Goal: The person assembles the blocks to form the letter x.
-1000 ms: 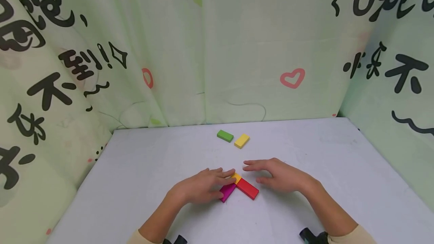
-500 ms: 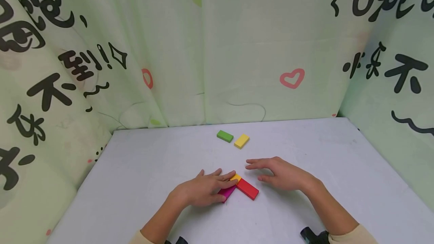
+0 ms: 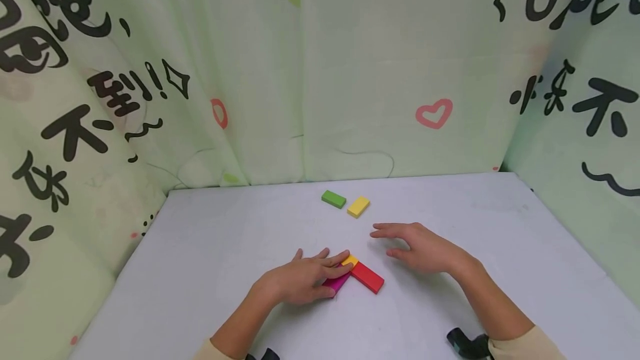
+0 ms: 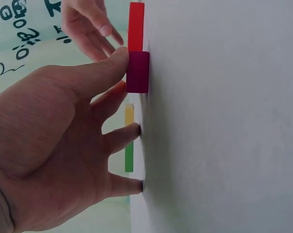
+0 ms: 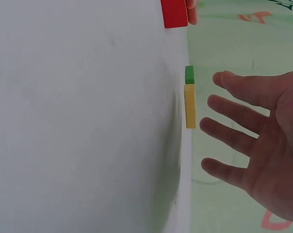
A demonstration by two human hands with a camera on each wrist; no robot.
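My left hand point(image 3: 302, 280) rests over a purple block point(image 3: 340, 284), its fingers spread and fairly straight. In the left wrist view the thumb touches the purple block point(image 4: 138, 73), and two fingertips stand on the table. Index and middle fingers reach onto an orange-yellow block point(image 3: 352, 260), which they partly cover. A red block point(image 3: 368, 277) lies at an angle against these two, forming a peaked shape. To the right, my right hand point(image 3: 425, 246) hovers above the table with relaxed, spread fingers and holds nothing.
Farther back on the white table point(image 3: 240, 226) lie a green block point(image 3: 333, 199) and a yellow block point(image 3: 358, 206), close together but apart. A pale green curtain point(image 3: 350, 71) with dark lettering surrounds the back and sides.
My right hand has drifted away, to the right and slightly back. The left hand's fingers have spread wider and shifted slightly right over the purple block. The blocks look the same.
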